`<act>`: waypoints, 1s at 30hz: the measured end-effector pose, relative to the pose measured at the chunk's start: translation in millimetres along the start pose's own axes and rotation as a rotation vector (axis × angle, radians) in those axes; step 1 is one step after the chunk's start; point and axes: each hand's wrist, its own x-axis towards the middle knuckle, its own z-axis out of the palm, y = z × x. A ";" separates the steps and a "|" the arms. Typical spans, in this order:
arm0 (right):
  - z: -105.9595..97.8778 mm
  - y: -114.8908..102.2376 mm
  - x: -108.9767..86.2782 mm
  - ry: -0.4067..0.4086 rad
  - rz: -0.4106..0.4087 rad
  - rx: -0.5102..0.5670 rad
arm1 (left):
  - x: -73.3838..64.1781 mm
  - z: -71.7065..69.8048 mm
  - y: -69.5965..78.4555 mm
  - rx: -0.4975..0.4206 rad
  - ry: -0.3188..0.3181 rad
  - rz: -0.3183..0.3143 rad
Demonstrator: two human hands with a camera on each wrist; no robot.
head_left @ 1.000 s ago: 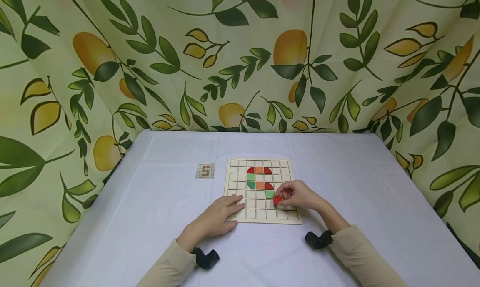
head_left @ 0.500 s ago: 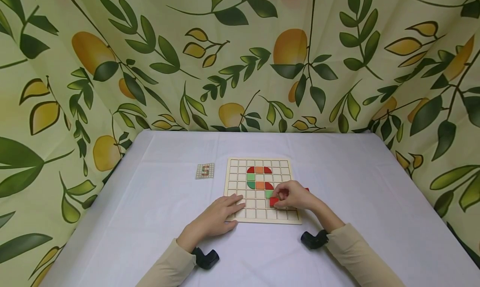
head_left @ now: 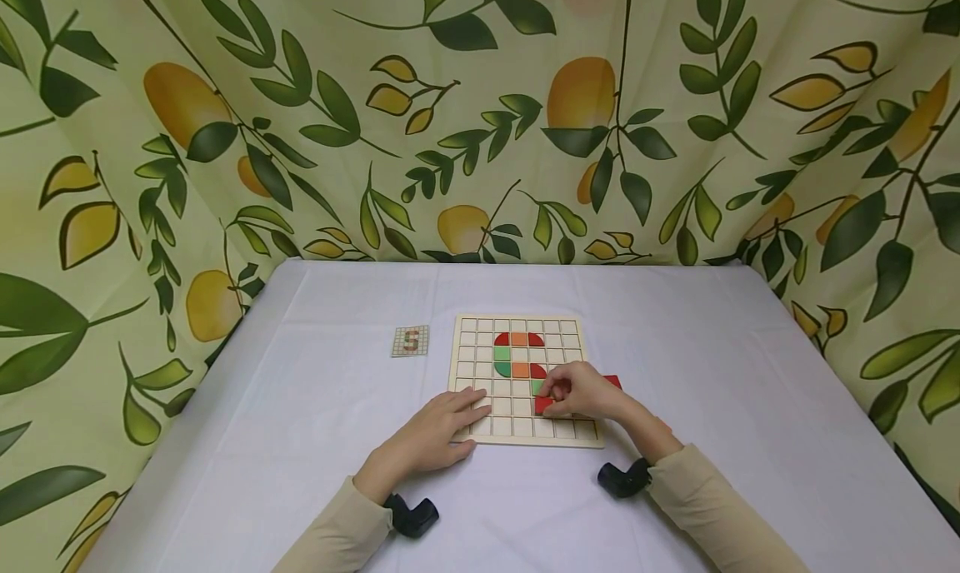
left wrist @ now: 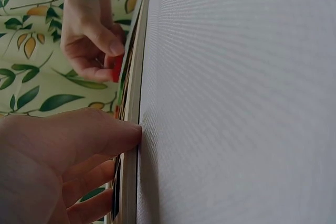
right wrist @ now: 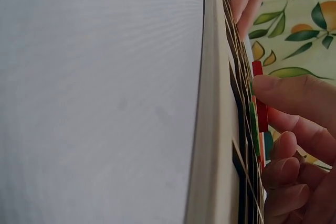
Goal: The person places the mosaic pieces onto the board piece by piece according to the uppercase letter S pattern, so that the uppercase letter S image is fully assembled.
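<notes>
A wooden grid board (head_left: 467, 352) lies on the table. Red, orange and green tiles (head_left: 520, 371) fill several of its cells in a curved shape. Between thumb and index finger, my right hand (head_left: 588, 390) pinches a red tile (head_left: 542, 406), just below a light green tile (head_left: 537, 386). In the right wrist view the red tile (right wrist: 260, 98) stands slightly proud of the board. My left hand (head_left: 431, 431) rests on the board's near left corner, fingers extended over the cells and thumb (left wrist: 123, 135) at the near edge.
A small pattern card (head_left: 410, 341) with a coloured S-like figure lies left of the board. A red piece (head_left: 613, 381) shows beyond the board's right edge, partly behind my right hand. White cloth (head_left: 337, 306) covers the table; a leaf-and-fruit curtain (head_left: 480, 140) surrounds it.
My right hand has moved a little to the left with the red tile, into line under the light green one. The red piece at the right has come into view. My left hand has stayed still.
</notes>
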 end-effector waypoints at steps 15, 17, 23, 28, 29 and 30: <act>2.5 -0.4 2.4 0.000 0.004 -0.029 | 0.3 -1.3 1.5 -0.005 -0.007 -0.004; 2.9 -1.1 2.4 -0.003 0.013 -0.027 | 0.1 -1.5 1.6 -0.005 -0.006 -0.002; 3.8 -0.9 3.1 -0.008 0.026 -0.017 | 0.1 -2.9 2.8 -0.013 -0.004 -0.003; 3.7 0.3 3.8 -0.008 0.027 -0.020 | 0.1 -4.7 3.8 -0.019 -0.005 -0.009; 3.7 0.2 3.9 -0.009 0.030 -0.018 | 0.0 -4.7 3.8 -0.018 -0.006 -0.011; 3.6 0.3 3.9 -0.011 0.027 -0.019 | -0.1 -4.8 3.8 -0.020 -0.007 -0.013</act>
